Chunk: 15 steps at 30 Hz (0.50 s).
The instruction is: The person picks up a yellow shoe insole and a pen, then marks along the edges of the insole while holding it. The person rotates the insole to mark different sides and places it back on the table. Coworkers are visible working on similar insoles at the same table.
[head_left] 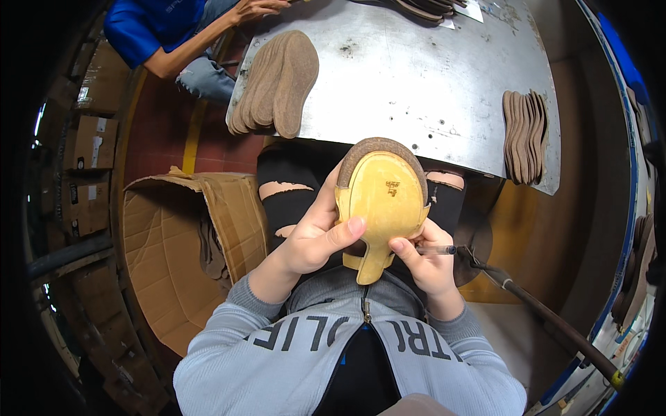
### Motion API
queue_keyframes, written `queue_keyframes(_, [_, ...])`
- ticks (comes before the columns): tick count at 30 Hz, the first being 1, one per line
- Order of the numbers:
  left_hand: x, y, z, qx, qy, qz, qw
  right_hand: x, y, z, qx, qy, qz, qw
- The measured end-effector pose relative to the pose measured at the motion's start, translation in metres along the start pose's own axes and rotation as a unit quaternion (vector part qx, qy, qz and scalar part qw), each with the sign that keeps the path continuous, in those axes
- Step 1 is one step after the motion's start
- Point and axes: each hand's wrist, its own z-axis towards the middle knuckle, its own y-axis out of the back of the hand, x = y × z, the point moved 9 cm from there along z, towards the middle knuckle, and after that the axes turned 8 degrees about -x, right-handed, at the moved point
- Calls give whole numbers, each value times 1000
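Yellow form: the smooth, yellow, paddle-shaped form with a rounded head and narrow tail (389,204) is held just on the person's side of the silvery-grey metal counter (388,90), above the lap, tail toward the body.
Brown rim: a fuzzy, dark-brown, felt-like band (361,151) borders the head's end nearest the counter.
Left hand: the left hand (316,239) grips the form's left edge, thumb pressed on the yellow face, fingers mostly hidden behind.
Right hand: the right hand (430,263) pinches near the tail, also keeping a slim, clear-and-dark pen (436,249) between its fingers.
Likely handling: probably light and fairly stiff; the yellow face may be slick, the brown rim softer and grippier.
Best hold: the broad edges beside the neck, thumb on top; the thin tail looks the weaker place.
Insole stacks: brown, sole-shaped felt pieces (277,87) lie at the counter's left end, more (525,137) at its right.
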Motion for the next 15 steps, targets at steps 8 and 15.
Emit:
queue_keyframes(8, [-3,-5,-2,14,8,14,1000,13,0,-1,10,3,-11,1000])
queue_keyframes(15, [0,-7,-6,18,0,40,999,17,3,-1,19,1,-52,998])
